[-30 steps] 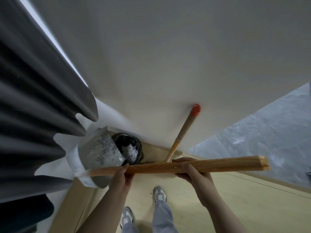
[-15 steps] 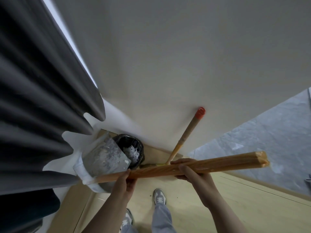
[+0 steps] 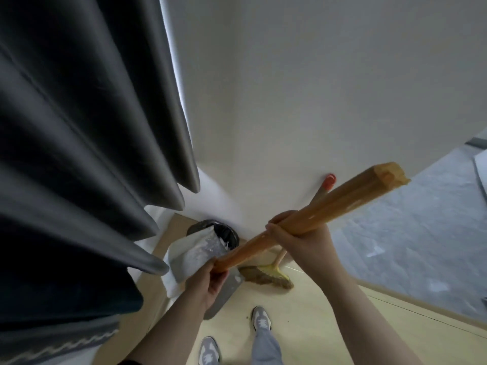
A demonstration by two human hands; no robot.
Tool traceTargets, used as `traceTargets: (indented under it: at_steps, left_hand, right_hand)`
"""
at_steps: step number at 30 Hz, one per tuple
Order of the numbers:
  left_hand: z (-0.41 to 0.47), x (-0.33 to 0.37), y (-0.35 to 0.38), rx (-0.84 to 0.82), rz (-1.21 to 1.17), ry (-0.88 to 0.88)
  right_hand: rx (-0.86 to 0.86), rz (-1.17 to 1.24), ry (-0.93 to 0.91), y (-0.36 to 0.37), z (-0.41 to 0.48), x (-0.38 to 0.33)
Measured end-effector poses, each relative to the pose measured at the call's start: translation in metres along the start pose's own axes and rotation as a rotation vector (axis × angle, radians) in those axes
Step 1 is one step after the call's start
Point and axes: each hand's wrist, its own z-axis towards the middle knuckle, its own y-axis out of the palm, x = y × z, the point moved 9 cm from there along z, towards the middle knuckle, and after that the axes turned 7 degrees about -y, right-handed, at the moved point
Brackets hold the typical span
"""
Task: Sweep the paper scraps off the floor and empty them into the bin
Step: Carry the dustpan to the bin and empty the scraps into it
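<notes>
Both hands grip the long wooden handle (image 3: 340,201) of a metal dustpan (image 3: 196,252). My left hand (image 3: 208,279) holds it low, near the pan; my right hand (image 3: 297,235) holds it higher up. The pan is tipped with its mouth at the rim of the black-lined bin (image 3: 224,233) in the corner. White paper scraps (image 3: 224,245) show at the pan's lip against the bin. The broom (image 3: 268,275), with an orange-capped handle, leans on the wall just right of the bin.
A dark grey curtain (image 3: 79,154) hangs close on the left. The white wall (image 3: 303,101) stands behind the bin. Grey tiled floor (image 3: 408,246) lies to the right, pale wooden floor (image 3: 329,325) underfoot. My shoes (image 3: 261,321) are below the hands.
The handle's free end has swung upward and the pan has tipped steeper toward the bin. The view has shifted right and down, and the broom head now shows.
</notes>
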Motion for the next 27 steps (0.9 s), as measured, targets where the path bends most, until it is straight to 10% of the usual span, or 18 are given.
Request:
traceTargets:
  at_steps: [10,27]
  left_hand:
    - [-0.037,-0.016,-0.009,-0.029,0.273,-0.044]
    - [-0.048,-0.064,-0.079,0.110,0.393,0.045]
  right_hand:
    - [0.002,-0.002,0.019,-0.001,-0.060,-0.026]
    - [0.188,-0.261,0.378,-0.009,-0.136,0.124]
